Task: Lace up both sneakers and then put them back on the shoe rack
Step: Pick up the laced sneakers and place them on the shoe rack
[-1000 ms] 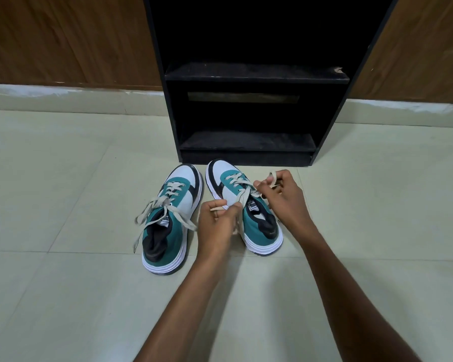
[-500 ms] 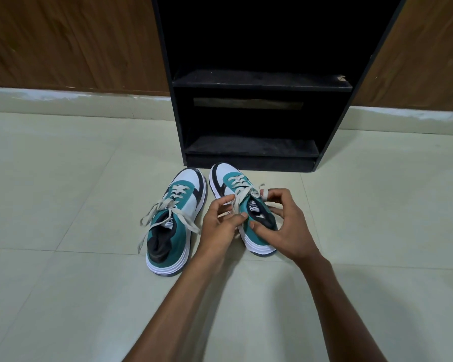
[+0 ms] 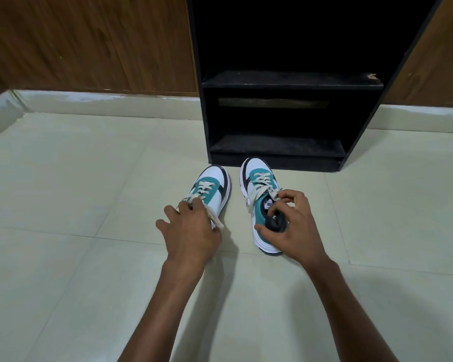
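the left hand (image 3: pixel 191 231) has left the right sneaker (image 3: pixel 262 205) for the left sneaker (image 3: pixel 212 189), its grip settling on loose laces, while the right hand (image 3: pixel 293 226) pinches the right sneaker's collar, so lacing switches shoes.

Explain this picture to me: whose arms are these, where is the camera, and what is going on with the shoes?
No machine here: the camera sits on a person's head, looking down at their own bare arms. Two teal-and-white sneakers stand on the tiled floor before a black shoe rack, whose visible shelves hold nothing. The left hand lies over the left sneaker, fingers at its loose laces. The right hand holds the right sneaker around its heel opening, fingers pinching a lace end by the tongue. Neither shoe is on the rack yet.
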